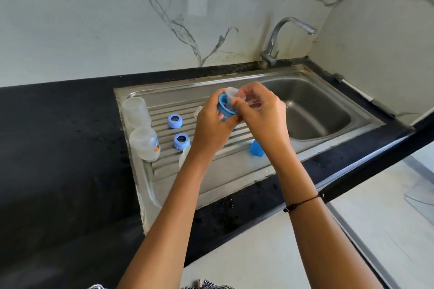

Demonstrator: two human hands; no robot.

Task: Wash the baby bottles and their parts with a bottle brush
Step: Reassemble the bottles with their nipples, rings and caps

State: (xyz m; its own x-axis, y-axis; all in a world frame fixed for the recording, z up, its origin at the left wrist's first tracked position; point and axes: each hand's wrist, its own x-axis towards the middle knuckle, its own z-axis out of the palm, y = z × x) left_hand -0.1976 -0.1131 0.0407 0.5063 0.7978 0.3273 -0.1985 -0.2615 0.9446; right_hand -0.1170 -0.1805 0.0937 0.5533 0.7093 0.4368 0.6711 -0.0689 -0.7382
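Both hands working one blue collar ring over the drainboard [211, 171]
Left hand [211, 122] gripping blue collar ring [225, 107], right hand [260, 112] pinching its clear teat [232, 92]; two baby bottles [144, 143] standing at left

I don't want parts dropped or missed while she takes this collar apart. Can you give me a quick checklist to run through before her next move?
1. Left hand holds the blue collar firmly: ok.
2. Right hand pinches the clear teat at the collar: ok.
3. Work held over the drainboard, so a drop lands on steel: ok.
4. Basin free to receive parts: ok.
5. Tap running: not ok, no water visible.
6. Bottle brush within reach: cannot tell; only a handle-like thing lies right of the sink.
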